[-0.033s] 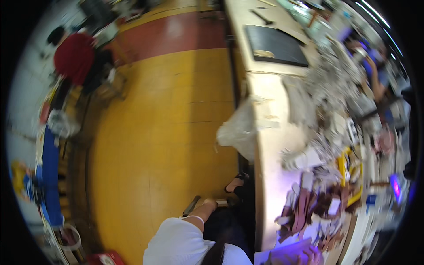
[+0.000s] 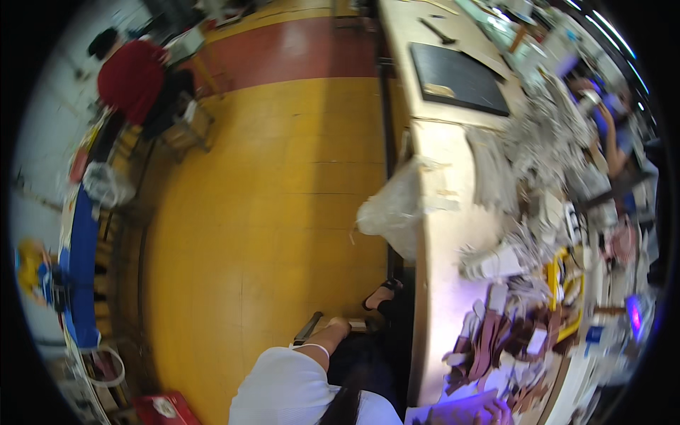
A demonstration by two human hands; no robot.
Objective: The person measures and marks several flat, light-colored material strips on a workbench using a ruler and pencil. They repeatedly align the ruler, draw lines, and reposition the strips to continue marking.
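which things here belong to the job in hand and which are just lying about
Likely part of the job:
flat purple-lit piece, under a hand
brown strips, heaped near it on the table

Seemingly just lying about:
black board, farther up the table
hammer-like tool, beyond the board
plastic bag, at the table's edge
red container, lower left

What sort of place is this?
Probably a workshop or small factory floor: a long workbench, with brown strips and pale strips heaped on it, and a seated person in red.
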